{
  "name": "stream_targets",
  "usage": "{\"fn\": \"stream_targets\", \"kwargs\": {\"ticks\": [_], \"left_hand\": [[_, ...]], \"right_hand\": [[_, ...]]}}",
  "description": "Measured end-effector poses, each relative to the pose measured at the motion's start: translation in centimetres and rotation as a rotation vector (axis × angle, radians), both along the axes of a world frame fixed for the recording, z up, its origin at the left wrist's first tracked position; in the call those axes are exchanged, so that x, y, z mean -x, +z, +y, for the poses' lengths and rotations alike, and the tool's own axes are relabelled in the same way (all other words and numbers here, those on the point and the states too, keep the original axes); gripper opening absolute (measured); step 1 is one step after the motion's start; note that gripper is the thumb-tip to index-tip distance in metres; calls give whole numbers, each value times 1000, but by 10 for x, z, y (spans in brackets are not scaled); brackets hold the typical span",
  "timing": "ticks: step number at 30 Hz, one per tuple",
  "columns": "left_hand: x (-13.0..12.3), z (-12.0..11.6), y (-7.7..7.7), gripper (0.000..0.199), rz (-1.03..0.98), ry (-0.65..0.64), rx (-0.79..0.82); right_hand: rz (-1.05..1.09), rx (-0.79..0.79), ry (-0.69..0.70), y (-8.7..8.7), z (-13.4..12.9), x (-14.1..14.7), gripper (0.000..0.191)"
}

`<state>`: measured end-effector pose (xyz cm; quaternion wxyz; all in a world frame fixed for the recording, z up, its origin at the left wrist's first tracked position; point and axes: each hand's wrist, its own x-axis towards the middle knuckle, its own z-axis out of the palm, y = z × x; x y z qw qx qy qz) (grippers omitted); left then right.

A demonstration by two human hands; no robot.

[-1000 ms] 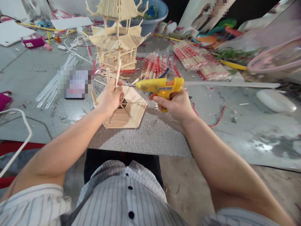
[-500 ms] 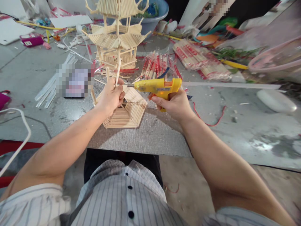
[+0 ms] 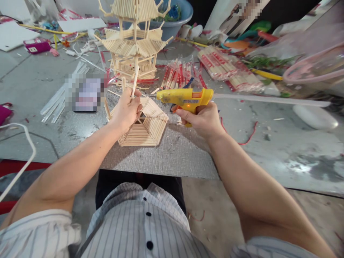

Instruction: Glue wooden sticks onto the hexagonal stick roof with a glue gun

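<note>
A yellow glue gun (image 3: 176, 96) points left, its translucent glue stick (image 3: 271, 99) jutting rearward. The hexagonal wooden panel (image 3: 139, 134) lies on the desk (image 3: 172, 161); a slim pale stick (image 3: 135, 79) stands slightly tilted.

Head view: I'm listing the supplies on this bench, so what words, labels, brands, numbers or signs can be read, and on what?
No text is readable.
Yellow glue gun: small label, too blurred.
Stick packets: red marks, unreadable.
Phone: screen pixelated.
Magenta box: white label, too small.
</note>
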<state>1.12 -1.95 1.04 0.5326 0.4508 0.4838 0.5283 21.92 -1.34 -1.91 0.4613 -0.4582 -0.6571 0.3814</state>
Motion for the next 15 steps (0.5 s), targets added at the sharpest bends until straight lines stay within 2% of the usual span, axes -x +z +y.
{"fn": "stream_targets", "kwargs": {"ticks": [6,15], "left_hand": [[-1,0,1,15,27,26,25],[-1,-1,1,15,40,4,8]], "right_hand": [[39,-17,37,-1,-1,5,24],[-4,-38,-19,-2,3,-2,29]]}}
